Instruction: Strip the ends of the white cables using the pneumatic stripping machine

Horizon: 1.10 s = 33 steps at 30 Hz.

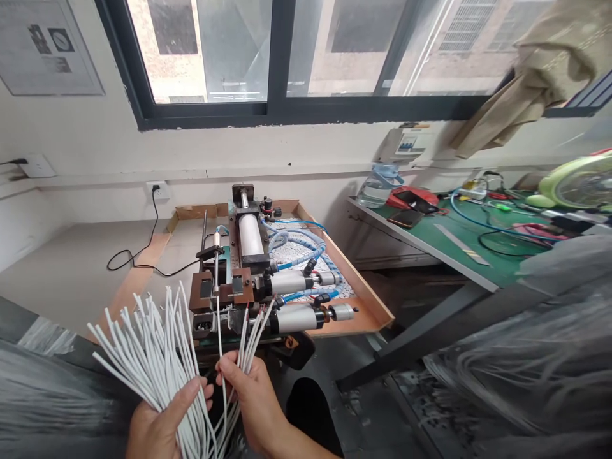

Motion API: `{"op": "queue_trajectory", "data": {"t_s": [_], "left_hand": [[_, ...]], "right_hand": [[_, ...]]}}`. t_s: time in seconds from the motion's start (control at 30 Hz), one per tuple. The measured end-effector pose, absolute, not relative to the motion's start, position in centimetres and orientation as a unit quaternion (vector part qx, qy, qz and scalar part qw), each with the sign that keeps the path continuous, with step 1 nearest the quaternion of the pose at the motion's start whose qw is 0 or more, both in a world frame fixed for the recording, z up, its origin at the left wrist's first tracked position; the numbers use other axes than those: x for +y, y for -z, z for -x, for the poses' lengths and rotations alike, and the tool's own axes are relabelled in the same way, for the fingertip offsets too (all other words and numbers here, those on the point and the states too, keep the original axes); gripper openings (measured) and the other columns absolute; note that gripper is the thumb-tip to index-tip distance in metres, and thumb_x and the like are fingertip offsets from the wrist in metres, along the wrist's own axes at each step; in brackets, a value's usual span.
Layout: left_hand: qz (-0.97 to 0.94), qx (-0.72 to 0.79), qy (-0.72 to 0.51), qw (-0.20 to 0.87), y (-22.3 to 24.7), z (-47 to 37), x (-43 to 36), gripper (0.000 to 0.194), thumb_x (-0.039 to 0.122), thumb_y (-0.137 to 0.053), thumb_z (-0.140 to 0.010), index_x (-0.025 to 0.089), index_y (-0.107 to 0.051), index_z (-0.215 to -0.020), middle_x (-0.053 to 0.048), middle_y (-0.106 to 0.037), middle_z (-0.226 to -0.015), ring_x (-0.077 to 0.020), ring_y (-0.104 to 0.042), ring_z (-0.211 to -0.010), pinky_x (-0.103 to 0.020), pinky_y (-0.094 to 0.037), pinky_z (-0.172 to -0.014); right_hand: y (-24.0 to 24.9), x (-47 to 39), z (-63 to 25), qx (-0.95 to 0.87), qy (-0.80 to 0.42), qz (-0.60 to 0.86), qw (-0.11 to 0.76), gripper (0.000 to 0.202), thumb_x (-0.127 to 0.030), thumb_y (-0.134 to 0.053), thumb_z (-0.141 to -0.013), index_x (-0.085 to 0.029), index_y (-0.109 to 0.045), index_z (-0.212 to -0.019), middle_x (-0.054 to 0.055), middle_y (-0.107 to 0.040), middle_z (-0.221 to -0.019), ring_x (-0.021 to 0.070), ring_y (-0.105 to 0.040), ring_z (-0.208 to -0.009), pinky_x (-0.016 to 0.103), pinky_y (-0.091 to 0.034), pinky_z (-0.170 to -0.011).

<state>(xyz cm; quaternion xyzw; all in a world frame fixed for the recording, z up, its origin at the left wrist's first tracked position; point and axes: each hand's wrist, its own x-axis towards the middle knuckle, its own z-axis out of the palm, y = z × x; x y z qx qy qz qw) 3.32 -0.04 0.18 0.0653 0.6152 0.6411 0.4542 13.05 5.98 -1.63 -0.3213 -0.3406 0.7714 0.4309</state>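
My left hand (pixel 169 417) is closed round a thick, fanned-out bundle of white cables (pixel 153 357) at the lower left. Beside it, my right hand (pixel 243 386) pinches a single white cable (pixel 220 331) between thumb and finger and also holds a smaller group of white cables (pixel 255 335), some with reddish tips. The single cable stands upright, its top end at the brown clamp blocks of a pneumatic machine (pixel 241 285). Silver cylinders (pixel 296 317) lie at the machine's right side. The lower ends of the cables run out of view at the bottom.
The machine sits in a shallow wooden tray (pixel 366 296) with blue hoses (pixel 306 245). A green-topped table (pixel 444 239) at the right bears a water jug (pixel 380 185), phones and a green fan (pixel 574 185). Plastic-wrapped cable bundles (pixel 540 357) stand at the lower right.
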Motion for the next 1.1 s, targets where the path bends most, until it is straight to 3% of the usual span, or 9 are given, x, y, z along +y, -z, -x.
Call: {"op": "queue_trajectory", "data": {"t_s": [0.2,0.4,0.63,0.9,1.1], "left_hand": [[-0.083,0.624,-0.631,0.453,-0.4,-3.6,-0.2,0.031,0.02,-0.071,-0.052,0.009,-0.062,-0.079,-0.01,-0.068,-0.073,-0.0258,-0.062,-0.071,-0.036,-0.048,-0.068],[-0.107,0.625,-0.636,0.439,-1.0,-4.1,-0.3,0.027,0.02,-0.071,-0.05,0.011,-0.063,-0.075,-0.006,-0.067,-0.067,-0.0215,-0.061,-0.061,-0.03,-0.047,-0.061],[-0.087,0.598,-0.643,0.471,-1.5,-4.3,-0.4,0.025,0.019,-0.071,-0.052,0.01,-0.064,-0.074,-0.008,-0.068,-0.073,-0.0256,-0.061,-0.072,-0.035,-0.046,-0.07],[-0.089,0.593,-0.644,0.475,-0.6,-3.9,-0.5,0.032,0.018,-0.07,-0.052,0.01,-0.063,-0.082,-0.008,-0.068,-0.075,-0.0259,-0.061,-0.073,-0.038,-0.046,-0.073],[-0.091,0.601,-0.654,0.451,-1.4,-4.5,-0.5,0.03,0.018,-0.072,-0.048,0.013,-0.064,-0.077,-0.005,-0.068,-0.075,-0.0263,-0.061,-0.071,-0.034,-0.048,-0.065]], "right_hand": [[1.5,6.8,-12.6,-0.315,-0.79,0.326,0.412,0.022,-0.031,-0.06,-0.065,-0.01,-0.056,-0.059,-0.003,-0.046,-0.047,0.0047,-0.034,-0.042,0.017,-0.024,-0.042],[0.8,7.2,-11.9,-0.279,-0.868,0.261,0.316,0.025,-0.032,-0.067,-0.055,-0.012,-0.053,-0.061,-0.004,-0.046,-0.046,0.0057,-0.037,-0.037,0.018,-0.028,-0.038],[0.9,5.5,-12.8,-0.331,-0.791,0.291,0.424,0.024,-0.032,-0.062,-0.063,-0.01,-0.054,-0.057,0.001,-0.053,-0.046,0.006,-0.042,-0.04,0.018,-0.029,-0.042],[0.7,6.1,-12.8,-0.3,-0.802,0.344,0.385,0.018,-0.025,-0.062,-0.058,-0.011,-0.052,-0.052,-0.002,-0.049,-0.041,0.0045,-0.036,-0.034,0.017,-0.022,-0.036],[0.3,6.5,-12.6,-0.326,-0.851,0.259,0.321,0.022,-0.031,-0.065,-0.057,-0.01,-0.058,-0.059,-0.005,-0.043,-0.041,0.0043,-0.034,-0.035,0.018,-0.024,-0.037]]}}
